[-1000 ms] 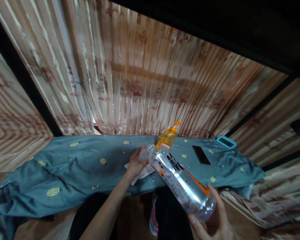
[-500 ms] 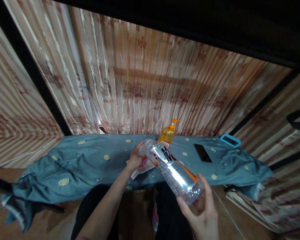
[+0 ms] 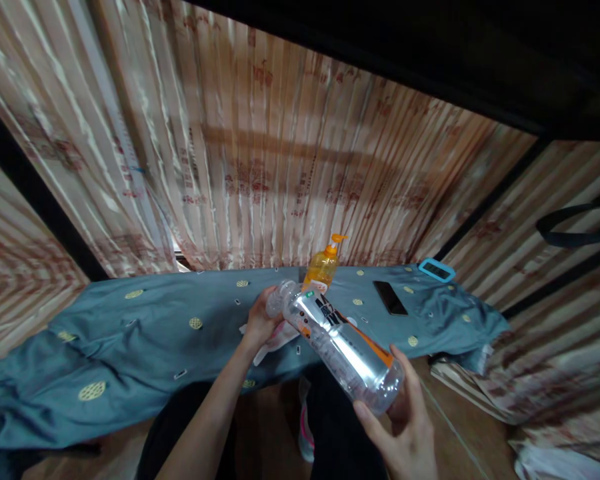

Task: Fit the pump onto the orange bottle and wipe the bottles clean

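A clear plastic bottle (image 3: 343, 347) with a silver and orange label lies slantwise between my two hands, above the cloth's front edge. My left hand (image 3: 261, 320) is closed round its narrow neck end, some fingers hidden behind it. At the wide base, my right hand (image 3: 403, 413) grips with the thumb in front and fingers on the far side. Under the bottle's neck a white and pink packet or wipe (image 3: 276, 341) rests on the cloth, partly covered. Just behind the bottle stands an orange pump bottle (image 3: 323, 265) with yellow liquid.
A blue-green cloth with yellow prints (image 3: 155, 340) covers the narrow surface. A black phone (image 3: 390, 297) and a blue-framed device (image 3: 437, 269) lie on the right. Pleated curtains (image 3: 260, 147) hang behind, a dark strap (image 3: 575, 223) at right.
The view has shifted a little, so the things on the cloth appear further left. Both hands keep their hold on the bottle, which stays at nearly the same slant.
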The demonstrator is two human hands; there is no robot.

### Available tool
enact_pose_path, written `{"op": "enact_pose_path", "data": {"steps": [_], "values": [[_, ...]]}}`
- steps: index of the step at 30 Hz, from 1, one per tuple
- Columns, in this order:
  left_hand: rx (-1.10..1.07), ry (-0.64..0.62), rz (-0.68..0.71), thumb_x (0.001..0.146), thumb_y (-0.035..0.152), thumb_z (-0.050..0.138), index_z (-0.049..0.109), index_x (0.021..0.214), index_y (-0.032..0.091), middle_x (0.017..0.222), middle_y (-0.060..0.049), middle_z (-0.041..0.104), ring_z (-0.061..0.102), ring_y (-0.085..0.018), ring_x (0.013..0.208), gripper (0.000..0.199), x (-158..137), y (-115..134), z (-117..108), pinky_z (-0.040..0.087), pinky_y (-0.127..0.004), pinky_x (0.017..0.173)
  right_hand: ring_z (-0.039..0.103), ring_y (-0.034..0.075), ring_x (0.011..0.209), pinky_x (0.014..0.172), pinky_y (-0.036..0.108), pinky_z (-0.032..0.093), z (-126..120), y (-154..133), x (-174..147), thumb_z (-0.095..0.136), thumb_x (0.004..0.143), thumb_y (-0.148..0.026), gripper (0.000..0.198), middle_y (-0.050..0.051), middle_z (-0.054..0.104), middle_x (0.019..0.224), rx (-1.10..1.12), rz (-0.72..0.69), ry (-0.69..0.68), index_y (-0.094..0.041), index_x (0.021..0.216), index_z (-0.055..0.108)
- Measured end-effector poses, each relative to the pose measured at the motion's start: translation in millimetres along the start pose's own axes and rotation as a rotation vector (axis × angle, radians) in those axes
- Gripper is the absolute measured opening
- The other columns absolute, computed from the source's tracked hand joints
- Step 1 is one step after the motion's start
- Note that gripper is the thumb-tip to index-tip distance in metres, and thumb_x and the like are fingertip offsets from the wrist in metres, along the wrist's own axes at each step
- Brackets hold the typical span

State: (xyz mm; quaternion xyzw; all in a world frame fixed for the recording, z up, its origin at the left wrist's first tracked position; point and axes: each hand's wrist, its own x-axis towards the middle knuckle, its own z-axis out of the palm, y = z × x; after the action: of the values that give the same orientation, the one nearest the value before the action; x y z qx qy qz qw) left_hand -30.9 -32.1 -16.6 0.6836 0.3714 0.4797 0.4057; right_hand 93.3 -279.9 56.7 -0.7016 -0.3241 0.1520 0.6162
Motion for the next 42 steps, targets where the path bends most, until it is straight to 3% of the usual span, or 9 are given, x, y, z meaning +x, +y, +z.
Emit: {"op": "enact_pose_path", "data": {"steps": [4,7,10,16,21,27,34,39,42], "values": [[0.028,0.039,-0.007,0.065,0.030,0.073,0.061,0.115,0.019,0.115,-0.008,0.071,0.067,-0.026,0.107,0.053,-2.0,-0.9,3.5,0.053,-0.043,0.096,0.047,0.032,0.136,0.081,0.032,0.058,-2.6,4.9,1.7,0.074,0.069,-0.047,0.087,0.015,0.044,0.151,-0.016,-0.045,0.033,-0.019,0.144,0.039],[0.027,0.043,-0.021,0.066,0.030,0.073,0.061,0.113,0.020,0.112,-0.006,0.072,0.068,-0.026,0.104,0.050,-2.1,-0.8,5.2,0.055,-0.042,0.094,0.042,0.030,0.140,0.093,0.032,0.053,-2.6,6.4,1.8,0.073,0.070,-0.051,0.085,0.013,0.042,0.153,-0.046,-0.056,0.045,-0.021,0.143,0.040],[0.020,0.045,-0.015,0.065,0.029,0.073,0.061,0.114,0.020,0.114,-0.006,0.071,0.067,-0.026,0.106,0.051,-0.9,-0.5,4.6,0.054,-0.042,0.097,0.044,0.028,0.139,0.104,0.034,0.045,-2.1,7.3,1.8,0.073,0.069,-0.054,0.087,0.012,0.044,0.151,-0.048,-0.041,0.035,-0.022,0.143,0.039],[0.052,0.019,-0.026,0.062,0.027,0.074,0.061,0.112,0.021,0.112,-0.005,0.073,0.069,-0.026,0.102,0.052,2.4,2.4,0.6,0.056,-0.040,0.093,0.048,0.030,0.135,0.089,0.031,0.054,-3.0,10.4,5.1,0.072,0.070,-0.055,0.088,0.015,0.045,0.151,-0.060,-0.084,0.022,-0.019,0.142,0.039],[0.122,0.000,-0.028,0.063,0.024,0.072,0.062,0.110,0.019,0.108,-0.005,0.074,0.070,-0.025,0.098,0.048,3.6,9.7,-2.9,0.057,-0.040,0.089,0.058,0.032,0.125,0.089,0.035,0.054,-3.6,13.2,7.1,0.071,0.069,-0.056,0.091,0.017,0.049,0.147,-0.076,-0.061,0.013,-0.018,0.145,0.036],[0.150,-0.025,-0.001,0.063,0.019,0.073,0.062,0.109,0.018,0.111,-0.007,0.073,0.069,-0.026,0.104,0.048,4.2,8.4,-4.6,0.053,-0.041,0.096,0.068,0.028,0.104,0.088,0.037,0.053,-4.7,13.0,8.2,0.071,0.071,-0.058,0.096,0.019,0.060,0.132,-0.050,-0.030,-0.021,-0.015,0.147,0.031],[0.111,-0.028,-0.002,0.066,0.022,0.074,0.059,0.116,0.020,0.118,-0.007,0.070,0.067,-0.025,0.107,0.052,2.3,-1.8,-2.5,0.053,-0.040,0.097,0.067,0.026,0.106,0.084,0.031,0.054,-3.3,14.0,9.3,0.070,0.070,-0.060,0.097,0.020,0.046,0.147,-0.086,-0.060,0.005,-0.014,0.147,0.034],[0.114,-0.023,-0.003,0.067,0.023,0.074,0.059,0.118,0.019,0.119,-0.007,0.070,0.066,-0.025,0.109,0.053,2.2,-2.2,-2.6,0.052,-0.040,0.098,0.068,0.030,0.105,0.085,0.034,0.054,0.4,3.7,5.3,0.069,0.068,-0.065,0.103,0.022,0.057,0.135,-0.085,-0.044,0.035,-0.009,0.146,0.034],[0.126,-0.035,-0.014,0.065,0.023,0.076,0.060,0.116,0.020,0.118,-0.006,0.071,0.067,-0.026,0.109,0.053,1.6,-0.6,-2.8,0.052,-0.040,0.098,0.066,0.032,0.107,0.088,0.037,0.051,0.7,-3.4,3.7,0.067,0.067,-0.069,0.107,0.024,0.051,0.141,-0.088,-0.003,0.030,-0.009,0.148,0.031]]}}
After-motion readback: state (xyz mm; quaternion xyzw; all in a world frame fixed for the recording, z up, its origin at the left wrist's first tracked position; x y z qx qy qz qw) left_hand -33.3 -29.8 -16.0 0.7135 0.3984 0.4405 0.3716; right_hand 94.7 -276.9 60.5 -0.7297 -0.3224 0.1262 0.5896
